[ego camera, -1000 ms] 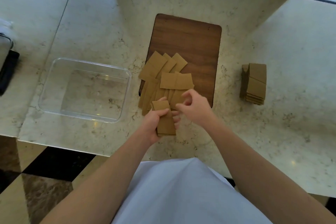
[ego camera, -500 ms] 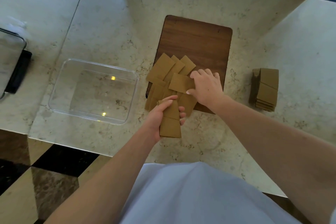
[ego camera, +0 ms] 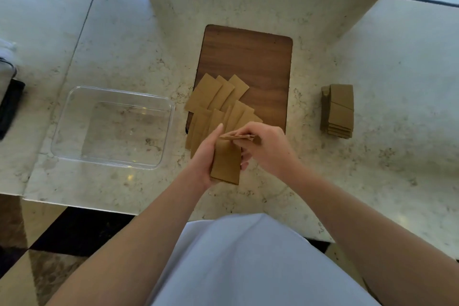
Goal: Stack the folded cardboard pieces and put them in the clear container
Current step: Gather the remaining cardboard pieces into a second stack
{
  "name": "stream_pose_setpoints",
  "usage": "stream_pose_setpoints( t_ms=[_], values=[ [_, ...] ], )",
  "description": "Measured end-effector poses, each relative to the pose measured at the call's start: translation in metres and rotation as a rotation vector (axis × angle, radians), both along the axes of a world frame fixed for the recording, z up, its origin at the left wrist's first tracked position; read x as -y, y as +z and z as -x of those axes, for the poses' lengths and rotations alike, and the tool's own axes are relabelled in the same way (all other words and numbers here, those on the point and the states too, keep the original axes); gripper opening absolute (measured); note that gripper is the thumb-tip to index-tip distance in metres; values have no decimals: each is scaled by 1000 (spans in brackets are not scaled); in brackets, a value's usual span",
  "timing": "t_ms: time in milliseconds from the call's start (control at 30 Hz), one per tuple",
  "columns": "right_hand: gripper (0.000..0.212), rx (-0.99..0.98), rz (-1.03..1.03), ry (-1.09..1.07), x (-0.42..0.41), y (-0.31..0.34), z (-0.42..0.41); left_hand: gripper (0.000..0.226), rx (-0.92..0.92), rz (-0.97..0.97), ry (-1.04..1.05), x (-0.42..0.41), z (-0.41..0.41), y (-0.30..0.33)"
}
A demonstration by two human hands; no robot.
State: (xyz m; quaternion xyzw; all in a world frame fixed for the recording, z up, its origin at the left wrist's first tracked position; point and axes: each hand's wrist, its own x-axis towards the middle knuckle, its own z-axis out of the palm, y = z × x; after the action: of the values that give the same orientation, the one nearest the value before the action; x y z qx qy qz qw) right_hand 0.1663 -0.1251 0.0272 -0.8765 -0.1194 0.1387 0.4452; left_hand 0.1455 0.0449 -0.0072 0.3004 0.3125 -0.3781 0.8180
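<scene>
Nearest the camera, a pale shirt (ego camera: 248,263) filled the bottom of the view, with both bare forearms reaching out over the marble counter (ego camera: 372,156). The left hand (ego camera: 202,156) gripped a small stack of folded cardboard pieces (ego camera: 226,164) from the left side, thumb up along the edge, the stack held just above the counter's near part. The right hand (ego camera: 267,146) pinched a single cardboard piece (ego camera: 238,136) between its fingertips, held nearly flat and edge-on at the top of that stack, touching or almost touching it; which could not be told.

Just beyond the hands, loose cardboard pieces (ego camera: 218,104) lay fanned and overlapping across the near left corner of a dark wooden board (ego camera: 248,57), some hanging over its edge onto the counter. To the left, well apart from the board, sat the clear container (ego camera: 74,107), with nothing visible inside but the marble under it. To the right of the board stood a separate neat pile of cardboard (ego camera: 339,110). At the far left edge lay a dark object (ego camera: 10,107), too cut off to identify.
</scene>
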Motion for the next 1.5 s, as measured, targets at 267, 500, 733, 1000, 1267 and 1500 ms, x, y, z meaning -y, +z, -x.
stream_pose_setpoints(
  t_ms=[267,500,733,1000,1267,1500],
  values=[
    [59,-419,-64,-465,-8,4,22,58,96,-152,-27,9,13,-3],
    [35,-813,10,-30,13,8,21,50,122,-195,-20,-4,10,-6],
    [20,-614,477,481,10,35,-17,84,186,-118,-478,-11,11,-2],
    [17,-314,200,373,-16,17,-27,69,135,325,-356,-3,23,-4],
    [64,-344,418,-307,11,-52,-48,50,44,160,-32,-4,16,-17],
    [62,-292,574,-286,7,-61,-46,43,-67,281,144,-6,6,-24]
  ],
)
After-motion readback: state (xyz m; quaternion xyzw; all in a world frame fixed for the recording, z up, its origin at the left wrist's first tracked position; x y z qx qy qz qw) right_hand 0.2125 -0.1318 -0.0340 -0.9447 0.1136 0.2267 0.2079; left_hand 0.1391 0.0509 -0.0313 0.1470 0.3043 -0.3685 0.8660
